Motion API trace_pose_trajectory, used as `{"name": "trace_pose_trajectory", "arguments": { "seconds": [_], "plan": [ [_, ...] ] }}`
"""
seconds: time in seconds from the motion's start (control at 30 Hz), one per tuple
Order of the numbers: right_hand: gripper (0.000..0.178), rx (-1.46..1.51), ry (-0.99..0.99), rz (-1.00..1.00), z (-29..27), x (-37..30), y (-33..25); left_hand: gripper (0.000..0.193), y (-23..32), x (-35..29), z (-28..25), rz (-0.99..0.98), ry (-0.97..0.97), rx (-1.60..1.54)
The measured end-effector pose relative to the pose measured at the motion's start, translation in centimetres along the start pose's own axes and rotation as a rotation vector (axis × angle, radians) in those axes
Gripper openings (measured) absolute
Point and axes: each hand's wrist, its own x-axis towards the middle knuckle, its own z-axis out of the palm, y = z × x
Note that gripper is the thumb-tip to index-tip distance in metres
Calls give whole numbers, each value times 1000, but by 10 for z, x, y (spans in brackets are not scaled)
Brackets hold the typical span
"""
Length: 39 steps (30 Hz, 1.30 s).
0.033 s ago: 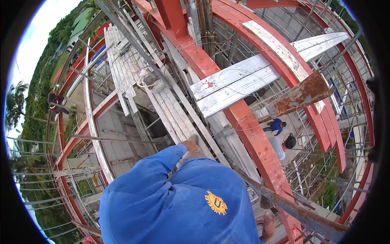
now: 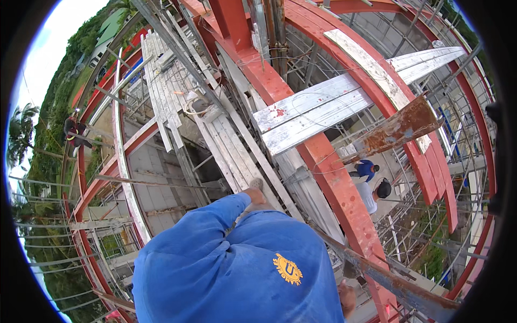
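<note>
Past the cuff of my blue sleeve, my left hand [image 2: 253,196] is low over the pale planks [image 2: 229,141], beside the toe of a grey shoe [image 2: 256,184]. Its fingers do not show clearly, and I cannot make out anything in it. On the right, my right hand [image 2: 347,299] shows in part past the edge of my blue shirt [image 2: 215,269], near a red steel beam [image 2: 344,207]. The shirt hides the rest of that arm, and the fingers are too unclear to read.
White boards [image 2: 315,110] lie across the red beams. A rusty steel piece [image 2: 396,129] sticks out at the right, and a rusty bar [image 2: 398,280] slants past my right side. Two people [image 2: 371,196] are far below; another person [image 2: 75,131] is at the far left among scaffolding.
My left hand has drawn slightly back, and its pointing fingers no longer show. Less of my right hand shows beside the shirt. The view has shifted a little.
</note>
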Motion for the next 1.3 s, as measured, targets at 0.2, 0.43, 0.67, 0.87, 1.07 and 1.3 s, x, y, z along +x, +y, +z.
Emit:
{"name": "trace_pose_trajectory", "arguments": {
  "seconds": [0.2,0.43,0.67,0.87,1.07,1.3],
  "plan": [
    [43,-90,-203,-51,89,138,-4,54,29,19,46,-147,212,-34],
    [32,-24,-161,-86,83,164,-5,57,87,30,-25,92,80,-96],
    [24,-294,-356,-904,92,196,33,57,129,8,-140,363,-170,-13],
    [29,343,-26,-720,193,174,61,52,177,-10,-205,513,-347,14],
    [34,466,351,-98,248,121,58,45,218,-18,-218,692,-381,-68],
    [65,626,1217,-589,150,-41,-103,33,294,29,-233,816,23,-297]
  ]
}}
